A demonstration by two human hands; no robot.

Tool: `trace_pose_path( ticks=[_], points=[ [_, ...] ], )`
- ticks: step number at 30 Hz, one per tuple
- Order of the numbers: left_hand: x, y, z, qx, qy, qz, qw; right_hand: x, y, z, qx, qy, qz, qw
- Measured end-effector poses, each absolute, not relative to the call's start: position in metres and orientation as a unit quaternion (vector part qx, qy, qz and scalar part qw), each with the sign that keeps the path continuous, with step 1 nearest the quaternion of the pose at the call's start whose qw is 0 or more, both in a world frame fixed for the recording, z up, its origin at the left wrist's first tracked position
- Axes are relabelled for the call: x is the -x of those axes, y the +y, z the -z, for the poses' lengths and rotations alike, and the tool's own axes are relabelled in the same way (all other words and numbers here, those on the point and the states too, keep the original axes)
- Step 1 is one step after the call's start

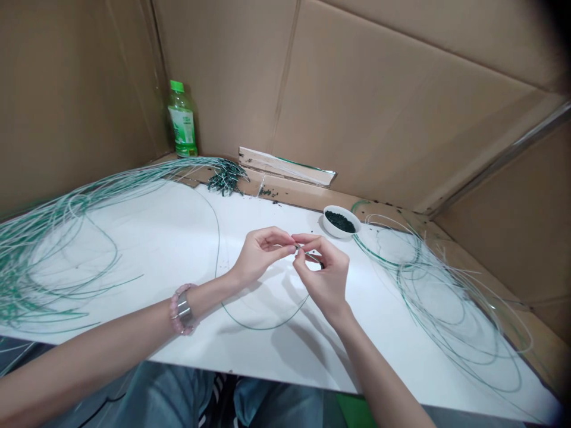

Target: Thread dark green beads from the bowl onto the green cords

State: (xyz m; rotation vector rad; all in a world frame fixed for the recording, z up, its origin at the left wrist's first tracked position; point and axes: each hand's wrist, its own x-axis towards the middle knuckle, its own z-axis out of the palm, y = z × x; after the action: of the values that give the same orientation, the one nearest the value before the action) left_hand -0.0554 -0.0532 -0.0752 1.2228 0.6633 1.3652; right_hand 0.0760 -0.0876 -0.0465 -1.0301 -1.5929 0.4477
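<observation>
Above the middle of the white tabletop, my left hand point(259, 257) and my right hand point(328, 276) meet at their fingertips. Both are closed in a pinch on the end of a thin green wire point(261, 329). The wire runs in a loop beneath my hands and on over the table. A small dark piece point(322, 266) shows inside my right hand; what it is I cannot make out. The exact spot between the fingertips is mostly covered. Just beyond my right hand stands a white bowl point(329, 230) holding many tiny dark green pieces.
A large bundle of green and white wires point(84, 205) lies at left, its dark tips point(226, 177) gathered at the back. More looped wires point(414, 285) spread at right. A green-capped bottle point(182, 128) stands in the back corner. Cardboard walls point(357, 89) enclose the table.
</observation>
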Motion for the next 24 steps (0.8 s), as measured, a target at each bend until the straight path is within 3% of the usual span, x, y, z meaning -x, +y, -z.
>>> trace_pose_path(
  ticks=[11,20,24],
  points=[
    [0.056,-0.051,0.072,-0.484,0.292,-0.606,0.56,-0.079,-0.084,0.049,0.44,-0.67,-0.226,0.553],
    [0.058,-0.055,0.07,-0.544,0.285,-0.632,0.473,-0.088,-0.079,0.044,0.406,-0.752,0.038,0.518],
    [0.059,-0.054,0.071,-0.561,0.288,-0.628,0.455,-0.088,-0.078,0.044,0.404,-0.769,0.1,0.486]
  ],
)
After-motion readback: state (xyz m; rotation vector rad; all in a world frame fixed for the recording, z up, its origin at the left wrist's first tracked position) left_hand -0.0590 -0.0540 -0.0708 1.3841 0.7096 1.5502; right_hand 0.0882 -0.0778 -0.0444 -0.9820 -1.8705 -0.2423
